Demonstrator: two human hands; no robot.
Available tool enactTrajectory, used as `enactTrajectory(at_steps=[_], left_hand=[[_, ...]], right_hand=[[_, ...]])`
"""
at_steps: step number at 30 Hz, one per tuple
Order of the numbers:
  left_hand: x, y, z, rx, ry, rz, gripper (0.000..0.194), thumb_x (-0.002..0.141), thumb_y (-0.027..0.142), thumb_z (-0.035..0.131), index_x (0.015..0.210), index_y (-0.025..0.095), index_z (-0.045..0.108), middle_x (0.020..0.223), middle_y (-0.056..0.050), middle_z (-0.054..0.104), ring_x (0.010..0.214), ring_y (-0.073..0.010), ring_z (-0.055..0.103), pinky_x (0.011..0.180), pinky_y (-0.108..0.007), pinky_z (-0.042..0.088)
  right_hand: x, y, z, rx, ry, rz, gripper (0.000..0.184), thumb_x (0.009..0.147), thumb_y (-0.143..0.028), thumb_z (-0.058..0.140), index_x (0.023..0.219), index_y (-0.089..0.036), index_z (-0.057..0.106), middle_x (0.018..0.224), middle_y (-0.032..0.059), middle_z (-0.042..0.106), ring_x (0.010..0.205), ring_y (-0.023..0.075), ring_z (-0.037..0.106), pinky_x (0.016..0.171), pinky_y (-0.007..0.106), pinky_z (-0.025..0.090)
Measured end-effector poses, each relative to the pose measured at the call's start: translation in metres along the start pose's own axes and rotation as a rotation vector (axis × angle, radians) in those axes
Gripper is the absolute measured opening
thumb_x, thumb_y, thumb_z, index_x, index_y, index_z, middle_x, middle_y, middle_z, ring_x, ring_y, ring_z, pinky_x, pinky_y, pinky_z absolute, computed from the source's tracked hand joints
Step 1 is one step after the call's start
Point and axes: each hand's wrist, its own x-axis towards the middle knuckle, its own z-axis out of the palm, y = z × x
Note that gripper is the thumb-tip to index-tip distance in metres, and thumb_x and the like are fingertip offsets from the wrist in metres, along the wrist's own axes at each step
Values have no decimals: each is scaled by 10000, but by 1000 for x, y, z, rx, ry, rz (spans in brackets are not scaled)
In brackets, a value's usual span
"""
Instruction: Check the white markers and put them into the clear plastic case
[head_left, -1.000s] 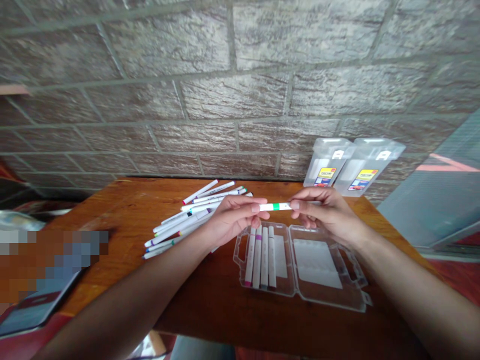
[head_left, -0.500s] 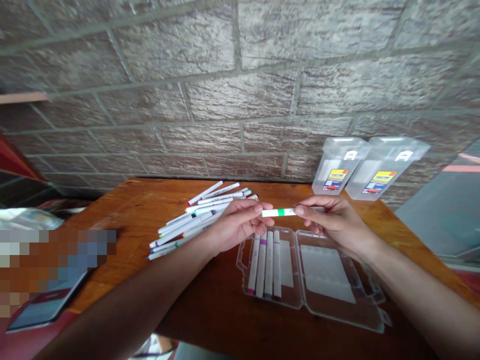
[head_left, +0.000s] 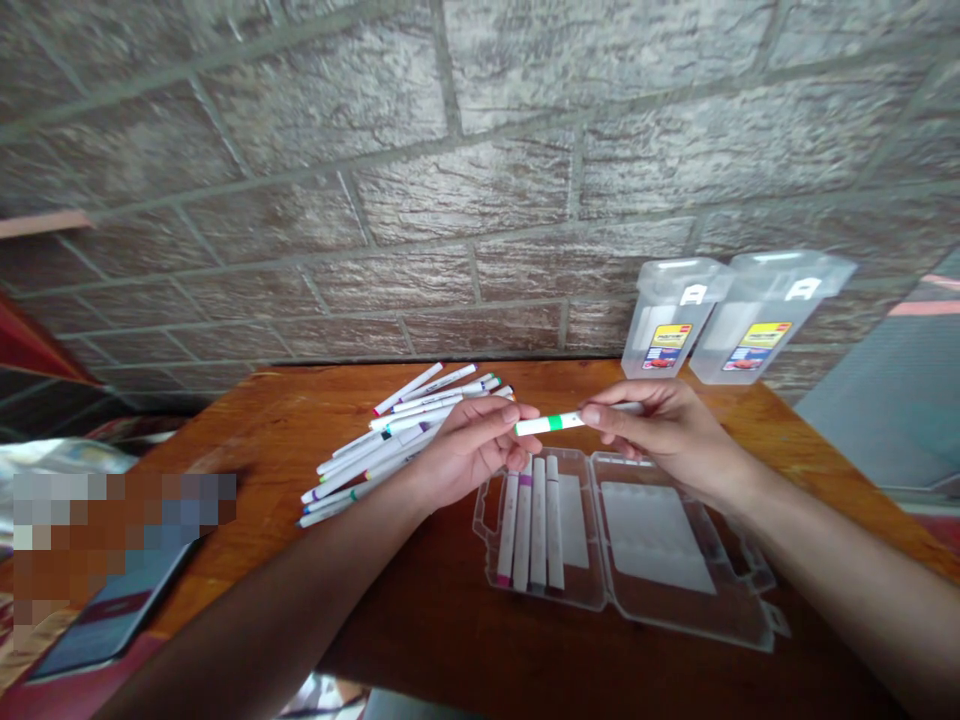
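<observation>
Crosswise, a green-banded white marker (head_left: 555,423) is held in the air over the worktop (head_left: 247,430), seen just past the far edge of the spread clear marker case (head_left: 679,615). The right hand (head_left: 656,425) is clamped on its right part, thumb against fingers; the left hand (head_left: 476,445) has its fingertips at the left end, though whether they pinch it or merely steady it, I cannot tell. Done well, this two-handed hold probably calls for a light, even pinch, with the green band in sight. Uneven pressure could roll the smooth barrel, and pulling outward might loosen a cap. Nearer, four markers (head_left: 538,525) lie side by side in the case's left half, so wrists are best carried high enough to miss them. Leftward, loose markers (head_left: 390,462) lie piled, partly hidden by the left hand. At far right, two translucent boxes (head_left: 757,310) stand by the brick wall (head_left: 465,190).
</observation>
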Motion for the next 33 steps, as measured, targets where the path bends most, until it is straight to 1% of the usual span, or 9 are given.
enactTrajectory(at_steps=[6, 12, 18, 22, 28, 30, 33], left_hand=[[-1, 1, 0, 14, -32, -2, 204, 854, 332, 876, 997, 186, 860, 721, -80, 787, 555, -95, 651, 586, -204, 495], [-2, 2, 2, 19, -23, -2, 244, 783, 304, 932, 998, 209, 866, 749, -79, 801, 573, -99, 658, 574, -202, 510], [-2, 1, 1, 36, -3, -4, 257, 754, 249, 946, 998, 220, 869, 784, -75, 811, 587, -92, 667, 590, -205, 527], [-2, 1, 1, 49, 6, -1, 292, 718, 213, 962, 994, 232, 869, 801, -70, 813, 634, -107, 695, 595, -206, 534], [-1, 1, 2, 98, 38, 3, 335, 670, 248, 990, 981, 226, 867, 779, -55, 807, 559, -84, 650, 550, -201, 509], [-1, 0, 1, 118, 53, 1, 350, 664, 258, 993, 988, 224, 866, 784, -56, 809, 560, -86, 653, 545, -202, 503], [-1, -1, 1, 131, 71, 8, 353, 661, 255, 995, 990, 223, 868, 803, -64, 815, 592, -95, 672, 557, -203, 505]], right_hand=[[0, 2, -1, -8, -1, 0, 323, 656, -471, 988, 796, -218, 844, 562, 5, 698, 412, 58, 491, 369, 166, 336], [1, 1, -2, -12, 9, 14, 351, 622, -476, 1003, 795, -214, 847, 565, 4, 699, 409, 59, 493, 372, 171, 339], [0, 2, -2, -13, 21, 11, 322, 678, -491, 972, 802, -221, 848, 569, 4, 698, 406, 64, 487, 377, 190, 342], [-1, 1, -1, -10, 29, 20, 323, 671, -494, 975, 783, -221, 845, 554, 4, 688, 404, 68, 477, 375, 199, 331], [-1, 1, -1, -10, 19, 6, 292, 678, -475, 977, 790, -236, 852, 564, 7, 697, 414, 68, 490, 382, 190, 334], [-1, 1, -1, -17, 15, -1, 294, 668, -466, 983, 791, -234, 851, 566, 7, 696, 418, 72, 494, 380, 194, 333], [-1, 0, -1, -32, 25, -18, 297, 690, -474, 969, 803, -228, 848, 560, 4, 686, 404, 72, 477, 374, 202, 327]])
